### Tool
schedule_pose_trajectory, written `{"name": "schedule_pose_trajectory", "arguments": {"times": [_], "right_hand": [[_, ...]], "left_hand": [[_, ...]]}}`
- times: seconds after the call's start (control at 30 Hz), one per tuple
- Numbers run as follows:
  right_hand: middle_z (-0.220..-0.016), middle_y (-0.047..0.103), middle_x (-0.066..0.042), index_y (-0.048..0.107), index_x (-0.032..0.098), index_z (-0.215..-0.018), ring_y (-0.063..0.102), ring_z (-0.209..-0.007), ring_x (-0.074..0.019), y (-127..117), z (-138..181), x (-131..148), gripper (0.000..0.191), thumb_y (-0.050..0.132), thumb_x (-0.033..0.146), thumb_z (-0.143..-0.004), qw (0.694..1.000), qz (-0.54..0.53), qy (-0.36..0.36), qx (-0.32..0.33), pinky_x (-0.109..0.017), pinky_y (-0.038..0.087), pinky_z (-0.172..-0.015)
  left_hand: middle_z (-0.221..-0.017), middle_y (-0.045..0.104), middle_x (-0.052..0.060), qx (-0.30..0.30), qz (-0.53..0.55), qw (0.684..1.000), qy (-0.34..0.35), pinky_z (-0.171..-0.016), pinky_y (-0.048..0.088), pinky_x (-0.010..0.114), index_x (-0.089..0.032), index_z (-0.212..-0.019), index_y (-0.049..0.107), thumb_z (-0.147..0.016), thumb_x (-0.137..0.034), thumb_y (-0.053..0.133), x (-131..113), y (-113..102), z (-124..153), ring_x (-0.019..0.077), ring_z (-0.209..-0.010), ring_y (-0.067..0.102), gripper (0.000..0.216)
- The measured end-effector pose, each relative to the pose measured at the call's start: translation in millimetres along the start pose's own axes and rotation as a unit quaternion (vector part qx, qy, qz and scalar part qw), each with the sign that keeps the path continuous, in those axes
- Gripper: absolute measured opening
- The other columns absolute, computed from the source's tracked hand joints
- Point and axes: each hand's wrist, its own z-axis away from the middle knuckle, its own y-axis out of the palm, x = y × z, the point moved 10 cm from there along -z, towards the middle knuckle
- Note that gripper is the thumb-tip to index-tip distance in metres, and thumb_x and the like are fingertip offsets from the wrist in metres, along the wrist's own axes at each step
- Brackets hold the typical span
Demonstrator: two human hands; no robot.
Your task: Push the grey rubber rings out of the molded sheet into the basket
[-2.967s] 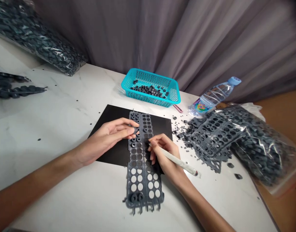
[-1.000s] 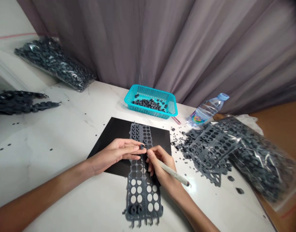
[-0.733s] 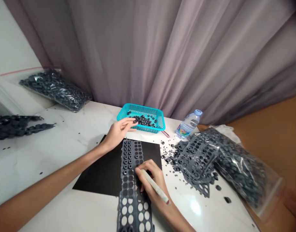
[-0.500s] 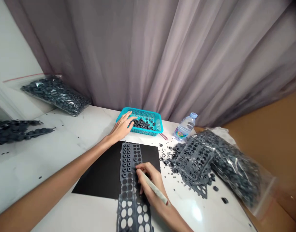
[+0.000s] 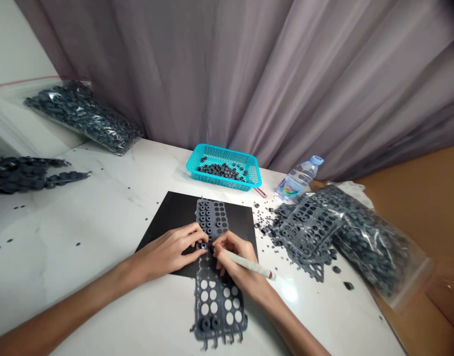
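Observation:
A dark grey moulded rubber sheet (image 5: 220, 316) with rows of round holes lies lengthwise over a black mat (image 5: 156, 221). Rubber rings fill several holes at its far end, and two more sit at the near end. My left hand (image 5: 175, 249) is over the sheet's middle, thumb and fingertips closed about a dark rubber ring (image 5: 204, 245). Close beside it, my right hand (image 5: 239, 259) grips a white pen-like tool (image 5: 251, 266) with a red end. The tool's tip, down at the sheet, is hidden by the fingers.
A turquoise basket (image 5: 197, 174) of small black parts stands behind the mat, near a water bottle (image 5: 299, 177). At right lie punched rubber sheets (image 5: 301, 232) and a filled plastic bag (image 5: 375, 247). Another filled bag (image 5: 86, 118) and a dark rubber pile (image 5: 22, 175) are at left.
My left hand has come back from the basket to the sheet and closed its fingers at a ring. My right hand still holds the tool there. The view has shifted.

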Motion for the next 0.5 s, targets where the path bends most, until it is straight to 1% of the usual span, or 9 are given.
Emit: {"name": "schedule_pose_trajectory", "arguments": {"times": [0.07, 0.13, 0.33, 0.5], "right_hand": [[-0.076, 0.065, 0.002, 0.065, 0.019, -0.096, 0.061, -0.061, -0.0133, 2.2, -0.1, -1.7, 0.011, 0.062, 0.03, -0.098, 1.0, -0.012, 0.007, 0.008, -0.023, 0.051, -0.054], [-0.077, 0.065, 0.002, 0.066, 0.019, -0.096, 0.062, -0.062, -0.0132, 1.9, 0.7, -2.8, 0.011, 0.063, 0.029, -0.097, 1.0, -0.018, 0.009, 0.008, -0.023, 0.052, -0.056], [-0.078, 0.067, 0.001, 0.069, 0.019, -0.096, 0.065, -0.067, -0.0141, 6.6, 3.2, -0.1, 0.01, 0.062, 0.026, -0.097, 1.0, 0.003, 0.004, 0.028, -0.024, 0.053, -0.061], [-0.075, 0.067, 0.002, 0.067, 0.02, -0.094, 0.065, -0.065, -0.0141, 7.6, 1.4, -5.8, 0.005, 0.062, 0.023, -0.095, 0.999, 0.011, 0.013, 0.029, -0.023, 0.053, -0.059]], "left_hand": [[-0.115, 0.066, 0.005, 0.002, 0.007, 1.0, -0.001, -0.089, 0.054, 0.035, -0.026, -0.121, 0.07, -0.107, -0.037, 0.056, 0.1, 0.5, -0.4, 0.0219, -0.096, 0.069, 0.023], [-0.114, 0.067, 0.005, 0.001, 0.022, 1.0, -0.005, -0.089, 0.054, 0.034, -0.026, -0.121, 0.07, -0.107, -0.038, 0.055, 0.1, 0.0, 1.1, 0.0215, -0.096, 0.069, 0.024], [-0.112, 0.068, 0.004, -0.004, 0.063, 0.998, -0.01, -0.093, 0.054, 0.034, -0.025, -0.118, 0.072, -0.104, -0.036, 0.061, 5.3, -0.1, 3.0, 0.0207, -0.097, 0.069, 0.022], [-0.112, 0.066, 0.003, 0.004, 0.057, 0.998, -0.014, -0.091, 0.054, 0.034, -0.025, -0.119, 0.069, -0.105, -0.033, 0.059, 8.1, 1.8, 2.6, 0.0193, -0.097, 0.067, 0.019]]}}
